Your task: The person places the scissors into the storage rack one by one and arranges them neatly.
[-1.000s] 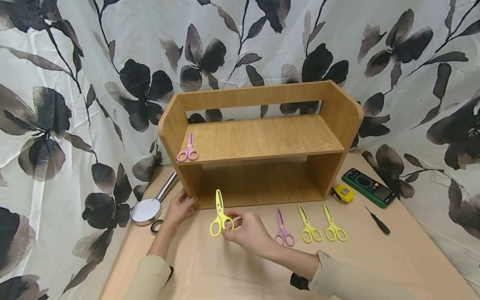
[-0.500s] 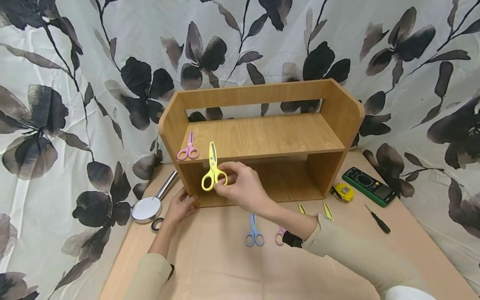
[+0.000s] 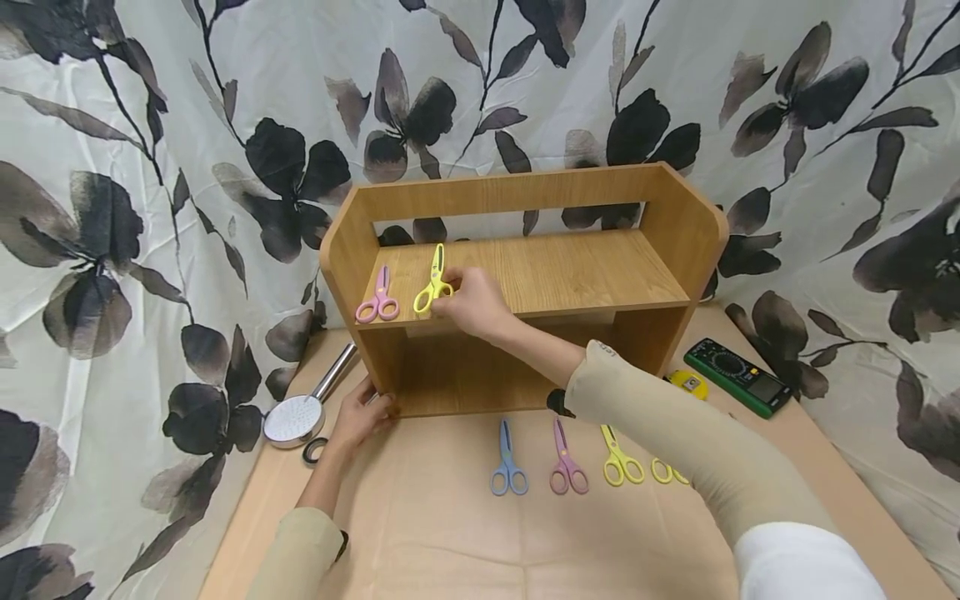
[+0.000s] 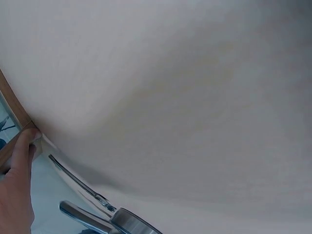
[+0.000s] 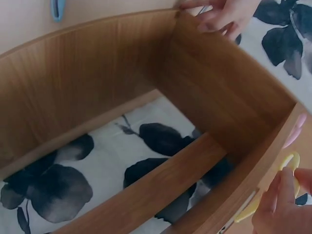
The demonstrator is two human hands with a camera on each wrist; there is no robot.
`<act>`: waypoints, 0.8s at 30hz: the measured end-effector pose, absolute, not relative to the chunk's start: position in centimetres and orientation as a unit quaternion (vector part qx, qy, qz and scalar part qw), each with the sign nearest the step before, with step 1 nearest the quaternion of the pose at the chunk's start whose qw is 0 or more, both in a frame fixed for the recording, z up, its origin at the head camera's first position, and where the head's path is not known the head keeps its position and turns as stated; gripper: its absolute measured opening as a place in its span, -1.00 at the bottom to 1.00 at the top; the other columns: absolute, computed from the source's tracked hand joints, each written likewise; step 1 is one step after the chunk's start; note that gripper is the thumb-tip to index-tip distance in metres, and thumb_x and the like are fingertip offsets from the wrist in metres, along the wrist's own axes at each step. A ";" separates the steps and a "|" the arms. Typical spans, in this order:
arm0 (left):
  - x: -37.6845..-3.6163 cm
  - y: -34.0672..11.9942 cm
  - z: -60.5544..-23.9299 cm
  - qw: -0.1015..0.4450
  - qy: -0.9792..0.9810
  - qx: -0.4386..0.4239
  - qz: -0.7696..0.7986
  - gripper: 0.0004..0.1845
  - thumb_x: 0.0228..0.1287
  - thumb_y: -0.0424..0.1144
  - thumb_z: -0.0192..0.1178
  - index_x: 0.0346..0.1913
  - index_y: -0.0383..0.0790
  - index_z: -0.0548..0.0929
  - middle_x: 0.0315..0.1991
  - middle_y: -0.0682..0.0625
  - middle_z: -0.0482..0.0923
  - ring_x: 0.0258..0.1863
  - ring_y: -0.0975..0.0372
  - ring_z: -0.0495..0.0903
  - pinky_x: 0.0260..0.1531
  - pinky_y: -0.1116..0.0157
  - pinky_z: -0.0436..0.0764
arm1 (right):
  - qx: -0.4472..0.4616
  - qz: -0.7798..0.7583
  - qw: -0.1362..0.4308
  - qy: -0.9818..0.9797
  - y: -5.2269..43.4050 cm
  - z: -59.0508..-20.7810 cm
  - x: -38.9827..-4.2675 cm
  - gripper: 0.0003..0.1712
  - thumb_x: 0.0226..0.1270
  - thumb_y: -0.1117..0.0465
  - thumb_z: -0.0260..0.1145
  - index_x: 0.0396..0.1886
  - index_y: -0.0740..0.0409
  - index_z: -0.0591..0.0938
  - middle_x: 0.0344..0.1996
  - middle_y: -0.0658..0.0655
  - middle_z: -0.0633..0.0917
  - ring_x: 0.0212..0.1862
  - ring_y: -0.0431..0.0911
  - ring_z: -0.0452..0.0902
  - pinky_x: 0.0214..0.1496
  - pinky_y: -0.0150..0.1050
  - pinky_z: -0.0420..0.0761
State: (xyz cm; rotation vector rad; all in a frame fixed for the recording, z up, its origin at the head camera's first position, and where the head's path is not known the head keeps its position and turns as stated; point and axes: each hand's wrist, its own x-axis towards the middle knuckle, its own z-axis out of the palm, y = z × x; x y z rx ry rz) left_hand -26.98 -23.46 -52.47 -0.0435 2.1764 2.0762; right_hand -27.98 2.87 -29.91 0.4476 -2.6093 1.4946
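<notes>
In the head view my right hand (image 3: 476, 304) pinches yellow scissors (image 3: 437, 268) by the handle, blades pointing away. They are at the left part of the upper board of a wooden shelf (image 3: 570, 267); whether they rest on it I cannot tell. Pink scissors (image 3: 382, 287) lie just left of them. My left hand (image 3: 362, 418) grips the shelf's lower left front corner, fingers on its edge. Blue scissors (image 3: 506, 450) and purple scissors (image 3: 562, 454) lie before the shelf, beside two more yellow pairs, one partly hidden by my right sleeve.
A shower head (image 3: 293, 419) and a black ring (image 3: 311, 458) lie left of the shelf. Right of it are a yellow tape measure (image 3: 688, 383), partly covered by my sleeve, and a green multimeter (image 3: 738, 377). A floral curtain (image 3: 540, 108) hangs behind.
My right hand has carried the yellow scissors from in front of the shelf up and back to its upper board. The blue scissors have come into view. My left hand stays at the corner.
</notes>
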 end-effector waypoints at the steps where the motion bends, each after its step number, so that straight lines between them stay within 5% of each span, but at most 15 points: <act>1: -27.0 -23.5 -52.5 0.067 0.721 -0.014 0.690 -0.23 0.47 -0.46 0.08 0.67 -0.13 0.11 0.59 -0.33 0.18 0.17 -0.22 0.57 0.15 -0.13 0.67 | 0.142 0.484 0.047 -0.862 2.8 -29.9 -28.4 -0.62 0.12 0.38 0.43 -0.01 0.34 0.72 -0.26 0.15 0.72 -0.34 -0.17 0.45 -0.40 -0.44 0.40; 9: -27.3 -23.5 -52.7 0.066 0.722 -0.011 0.689 -0.20 0.44 -0.46 0.10 0.67 -0.17 0.08 0.59 -0.38 0.15 0.25 -0.26 0.52 0.17 -0.14 0.65 | 0.119 0.448 -0.011 -0.886 2.4 -29.2 -30.0 -0.65 0.17 0.33 0.52 -0.04 0.34 0.71 -0.25 0.10 0.67 -0.28 -0.16 0.47 -0.37 -0.45 0.46; 13: -27.4 -23.5 -52.6 0.070 0.720 -0.019 0.690 -0.20 0.46 -0.45 0.09 0.68 -0.14 0.08 0.60 -0.36 0.15 0.24 -0.27 0.52 0.19 -0.14 0.64 | 0.122 0.424 -0.043 -0.896 2.5 -28.3 -30.6 -0.87 0.14 0.35 0.52 -0.41 0.28 0.69 -0.55 0.00 0.60 -0.49 -0.19 0.42 -0.52 -0.44 0.36; 18: -27.4 -23.5 -52.6 0.075 0.716 -0.026 0.693 -0.21 0.46 -0.45 0.10 0.68 -0.12 0.09 0.59 -0.34 0.16 0.22 -0.25 0.54 0.20 -0.14 0.64 | 0.127 0.378 -0.081 -0.913 2.4 -27.0 -31.4 -0.60 0.11 0.37 0.53 -0.75 0.12 0.50 -0.81 -0.06 0.46 -0.70 -0.24 0.32 -0.65 -0.43 0.29; 24: -27.4 -23.5 -52.7 0.076 0.719 -0.025 0.690 -0.21 0.48 -0.43 0.10 0.68 -0.10 0.09 0.61 -0.32 0.15 0.25 -0.26 0.52 0.21 -0.14 0.63 | 0.124 0.313 -0.087 -0.938 2.1 -26.0 -32.1 -0.52 0.07 0.32 0.61 -0.75 0.07 0.44 -0.78 -0.08 0.36 -0.61 -0.21 0.26 -0.56 -0.40 0.25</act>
